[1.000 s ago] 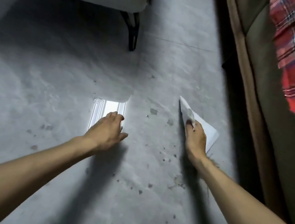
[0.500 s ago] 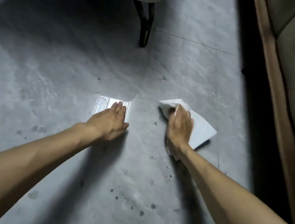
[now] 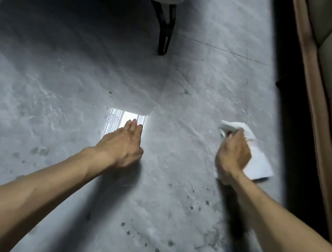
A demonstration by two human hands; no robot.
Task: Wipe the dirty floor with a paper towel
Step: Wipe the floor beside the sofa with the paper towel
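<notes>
A white paper towel (image 3: pixel 259 165) lies on the grey marbled floor (image 3: pixel 185 111) at the right. My right hand (image 3: pixel 232 157) presses down on it with its fingers laid over the towel; the hand is motion-blurred. The towel's far corner (image 3: pixel 230 125) is rumpled by the fingertips. My left hand (image 3: pixel 123 142) rests flat on the floor at the centre, fingers straight and together, holding nothing. Dark dirt specks (image 3: pixel 190 207) dot the floor just below the right hand, and more specks (image 3: pixel 157 251) lie nearer to me.
A pale sofa stands at the top with a black leg (image 3: pixel 166 30) on the floor. A brown upholstered seat (image 3: pixel 329 110) runs along the right edge, with dark shadow beside it. A bright window reflection (image 3: pixel 115 117) glares just beyond my left fingertips.
My right hand slid the towel left across the floor, then back to the right, and the dirt specks near it have thinned. My left hand stayed planted.
</notes>
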